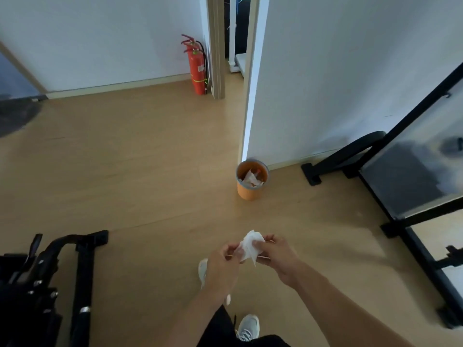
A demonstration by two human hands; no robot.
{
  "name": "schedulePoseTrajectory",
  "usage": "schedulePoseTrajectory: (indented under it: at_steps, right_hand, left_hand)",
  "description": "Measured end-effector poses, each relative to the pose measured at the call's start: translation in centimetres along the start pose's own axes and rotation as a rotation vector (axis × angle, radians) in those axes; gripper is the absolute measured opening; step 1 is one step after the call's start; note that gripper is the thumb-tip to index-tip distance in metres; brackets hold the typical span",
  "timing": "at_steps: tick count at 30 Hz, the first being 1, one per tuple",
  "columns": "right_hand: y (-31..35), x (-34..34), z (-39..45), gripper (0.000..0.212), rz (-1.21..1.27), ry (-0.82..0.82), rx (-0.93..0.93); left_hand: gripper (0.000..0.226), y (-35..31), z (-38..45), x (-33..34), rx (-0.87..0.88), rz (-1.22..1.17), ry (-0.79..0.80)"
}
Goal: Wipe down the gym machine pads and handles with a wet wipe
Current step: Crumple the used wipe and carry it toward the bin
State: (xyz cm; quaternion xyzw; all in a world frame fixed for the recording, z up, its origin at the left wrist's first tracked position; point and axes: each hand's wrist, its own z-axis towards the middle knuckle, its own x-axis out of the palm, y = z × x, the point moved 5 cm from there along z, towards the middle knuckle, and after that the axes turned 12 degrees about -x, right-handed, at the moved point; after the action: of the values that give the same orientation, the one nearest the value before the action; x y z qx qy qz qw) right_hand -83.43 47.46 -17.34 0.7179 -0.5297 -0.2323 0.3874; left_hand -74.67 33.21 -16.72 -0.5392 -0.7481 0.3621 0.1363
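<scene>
A crumpled white wet wipe (pixel 250 247) is held low in the middle of the view, above the wooden floor. My left hand (pixel 221 265) pinches its left side and my right hand (pixel 278 254) pinches its right side, fingers curled round the cloth. A black gym machine (pixel 413 159) with a frame and a translucent panel stands at the right. Another black machine (pixel 45 284) with bars and bolts fills the lower left corner. No pads or handles are close to my hands.
An orange waste bin (pixel 251 182) holding crumpled wipes stands on the floor ahead, by a white wall corner. A red fire extinguisher (pixel 198 68) stands by the doorway at the back. My two light shoes (pixel 248 326) show below my arms.
</scene>
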Motion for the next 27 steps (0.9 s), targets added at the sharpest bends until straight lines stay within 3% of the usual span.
schedulePoseTrajectory:
  at_steps: [4, 8, 11, 14, 19, 23, 27]
  right_hand:
    - [3.0, 0.7, 5.1, 0.022, -0.153, 0.065, 0.013]
    - [6.0, 1.4, 11.2, 0.032, -0.098, 0.094, 0.018]
    - [8.1, 1.2, 16.9, 0.026, -0.025, 0.102, 0.014]
    - [9.8, 0.2, 22.1, 0.021, 0.002, 0.053, 0.006]
    - [10.7, -2.5, 31.5, 0.024, -0.082, -0.164, 0.048]
    - [9.7, -4.7, 39.3, 0.012, -0.107, -0.224, 0.149]
    - [5.4, -7.1, 48.2, 0.002, -0.166, -0.241, 0.179]
  left_hand:
    - [0.006, -3.7, 5.5, 0.6, -0.03, -0.001, -0.016]
    - [0.015, -7.4, 12.4, 1.9, -0.029, -0.014, 0.041]
    - [0.004, -11.2, 18.3, 3.0, -0.048, 0.063, 0.148]
    - [0.026, -14.9, 23.0, 4.0, -0.147, 0.096, 0.273]
    - [0.014, -19.0, 30.5, 4.3, -0.139, 0.141, 0.142]
    - [0.027, -18.7, 36.5, 5.7, -0.171, 0.184, 0.068]
    - [0.026, -16.6, 42.9, 7.7, -0.208, 0.102, -0.007]
